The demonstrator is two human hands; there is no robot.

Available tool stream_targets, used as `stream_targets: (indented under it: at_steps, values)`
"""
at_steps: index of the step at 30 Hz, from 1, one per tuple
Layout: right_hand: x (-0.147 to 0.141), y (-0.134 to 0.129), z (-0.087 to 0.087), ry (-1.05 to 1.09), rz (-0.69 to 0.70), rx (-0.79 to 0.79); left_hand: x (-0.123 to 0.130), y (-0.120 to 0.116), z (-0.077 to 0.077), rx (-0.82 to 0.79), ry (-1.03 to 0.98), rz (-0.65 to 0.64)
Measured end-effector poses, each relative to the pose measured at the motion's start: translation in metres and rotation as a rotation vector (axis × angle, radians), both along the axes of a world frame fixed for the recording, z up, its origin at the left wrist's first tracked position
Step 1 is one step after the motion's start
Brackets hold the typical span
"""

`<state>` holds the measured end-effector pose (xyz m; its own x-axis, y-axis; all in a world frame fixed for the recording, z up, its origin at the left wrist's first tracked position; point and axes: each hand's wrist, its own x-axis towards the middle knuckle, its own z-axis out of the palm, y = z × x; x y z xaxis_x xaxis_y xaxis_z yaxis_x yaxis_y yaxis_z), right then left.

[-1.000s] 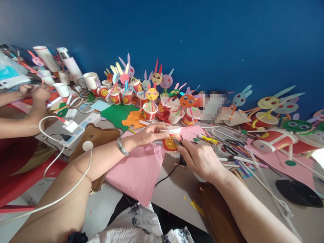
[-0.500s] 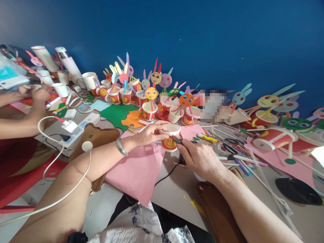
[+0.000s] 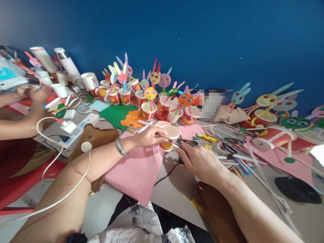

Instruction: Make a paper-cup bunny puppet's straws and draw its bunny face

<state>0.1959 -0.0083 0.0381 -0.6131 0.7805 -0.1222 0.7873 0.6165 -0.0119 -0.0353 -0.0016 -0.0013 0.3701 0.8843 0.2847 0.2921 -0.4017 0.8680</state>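
Note:
In the middle of the view, my left hand point(image 3: 152, 134) grips a red and white paper cup point(image 3: 171, 131) by its left side, thumb near the rim. The cup is upright, with a yellow emblem on its side. My right hand point(image 3: 198, 158) is closed around a dark-handled tool with a grey metal blade point(image 3: 175, 144); its exact kind is partly hidden by the fingers. The blade's tip touches or lies just in front of the cup's right side. Below my left wrist lies a large pink sheet point(image 3: 138, 172).
Paper cups with rabbit-faced figures point(image 3: 150, 93) line the blue wall. Right of my hands are a yellow marker point(image 3: 206, 137), scissors point(image 3: 229, 147) and a black dish point(image 3: 296, 190). At left are a power strip point(image 3: 81, 130) with cables and another person's hands point(image 3: 35, 92).
The cup has tipped slightly so more of its inside shows. The tool's blade has shifted slightly lower against the cup's right side. Both hands keep their hold.

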Motion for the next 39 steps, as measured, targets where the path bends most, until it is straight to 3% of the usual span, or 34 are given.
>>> stream_targets:
  at_steps: [18, 27, 39]
  values:
    - [0.0023, 0.0029, 0.0052, 0.091, 0.003, -0.055, 0.0008, -0.0019, 0.0024, -0.080, -0.032, -0.067]
    - [0.0043, 0.0029, 0.0048, 0.289, 0.047, -0.114, 0.0026, -0.0024, 0.0009, -0.123, -0.099, -0.066]
    - [0.0049, 0.0022, 0.0028, 0.247, 0.038, -0.051, 0.0025, -0.0034, 0.0032, -0.113, -0.058, -0.025]
